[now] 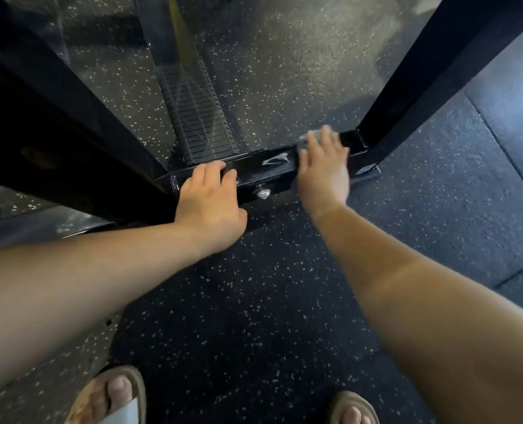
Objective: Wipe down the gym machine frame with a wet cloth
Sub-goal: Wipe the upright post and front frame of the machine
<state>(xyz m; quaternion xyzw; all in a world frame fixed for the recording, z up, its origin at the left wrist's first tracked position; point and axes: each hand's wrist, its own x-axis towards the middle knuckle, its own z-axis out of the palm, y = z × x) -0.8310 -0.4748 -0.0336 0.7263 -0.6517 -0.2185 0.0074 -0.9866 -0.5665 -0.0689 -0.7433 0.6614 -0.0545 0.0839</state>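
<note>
The gym machine frame is glossy black steel; its low crossbar (266, 166) runs across the floor between two slanting posts. My right hand (323, 169) lies flat on the right part of the crossbar, pressing a small grey-white cloth (310, 136) that peeks out past the fingertips. My left hand (209, 206) rests on the crossbar's left part, fingers curled over its top edge, holding nothing else. A wet streak (274, 160) glistens on the bar between the hands.
The right post (422, 75) and the left post (55, 96) rise on either side. A ribbed black foot plate (199, 117) slopes behind the bar. A bolt (262, 193) sticks out of the bar's front. Speckled rubber floor lies below, with my sandalled feet (113, 396) near the bottom edge.
</note>
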